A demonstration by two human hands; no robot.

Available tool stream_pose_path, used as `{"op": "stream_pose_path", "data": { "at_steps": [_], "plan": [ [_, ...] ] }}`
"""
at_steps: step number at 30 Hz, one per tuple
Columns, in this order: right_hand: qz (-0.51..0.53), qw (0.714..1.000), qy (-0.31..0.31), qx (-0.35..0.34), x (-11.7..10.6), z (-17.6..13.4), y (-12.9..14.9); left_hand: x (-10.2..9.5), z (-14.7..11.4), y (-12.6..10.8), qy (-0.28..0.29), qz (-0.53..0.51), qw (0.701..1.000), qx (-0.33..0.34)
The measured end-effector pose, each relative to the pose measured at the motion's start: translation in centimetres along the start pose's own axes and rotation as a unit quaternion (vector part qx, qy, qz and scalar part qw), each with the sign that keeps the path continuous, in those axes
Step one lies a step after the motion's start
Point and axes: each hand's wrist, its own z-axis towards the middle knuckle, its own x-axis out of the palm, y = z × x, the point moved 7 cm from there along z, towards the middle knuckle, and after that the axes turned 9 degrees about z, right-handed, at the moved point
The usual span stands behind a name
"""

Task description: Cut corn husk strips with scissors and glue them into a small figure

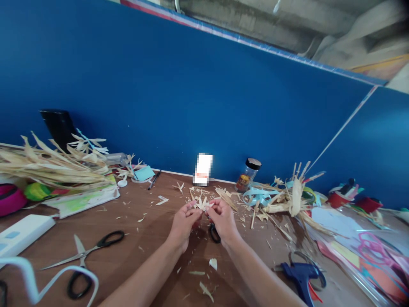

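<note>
Between my two hands is a small pale flower (202, 204) with pointed petals, made of what looks like dried husk. My left hand (186, 219) pinches its left side, thumb and fingers pressed together. On the other side my right hand (221, 215) grips it the same way. Just below the flower, a black scissor handle (214, 233) shows beside my right hand; the rest of it is hidden. Husk scraps (206, 291) lie scattered on the brown table (128, 273) around and under my forearms.
Open scissors (82, 256) lie at left near a white power strip (24, 232) and a husk bundle (64, 164). A blurred upright rectangle (203, 168) and a lidded jar (247, 175) stand by the blue partition (191, 85). A blue glue gun (300, 275) lies at right.
</note>
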Motion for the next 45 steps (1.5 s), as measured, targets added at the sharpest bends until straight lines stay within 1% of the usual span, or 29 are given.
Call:
{"op": "stream_pose_path", "data": {
  "at_steps": [9, 16, 19, 24, 32, 40, 45],
  "plan": [
    [0.010, 1.000, -0.001, 0.029, 0.38, -0.09, 0.28, -0.30, 0.53, 0.45, -0.003, -0.007, 1.000, 0.019],
    [0.003, 1.000, -0.002, 0.026, 0.32, 0.09, 0.21, 0.08, 0.13, -0.17, 0.007, 0.007, 0.999, 0.037],
    [0.003, 1.000, -0.001, 0.021, 0.17, 0.15, 0.09, 0.20, -0.02, -0.09, 0.012, 0.014, 1.000, 0.020],
    [0.007, 1.000, -0.001, 0.020, 0.06, 0.16, 0.16, 0.19, -0.02, 0.26, 0.013, -0.005, 1.000, -0.008],
    [0.014, 1.000, 0.003, 0.025, -0.02, 0.07, 0.28, 0.19, -0.02, 0.20, 0.008, -0.005, 1.000, -0.009],
    [0.012, 1.000, 0.004, 0.028, -0.17, 0.12, -0.04, 0.19, 0.06, 0.19, 0.017, 0.013, 1.000, 0.008],
    [0.057, 0.997, 0.008, 0.051, 0.21, 0.02, -0.25, -0.01, 0.16, 0.05, 0.009, 0.011, 1.000, 0.011]
  ]
}}
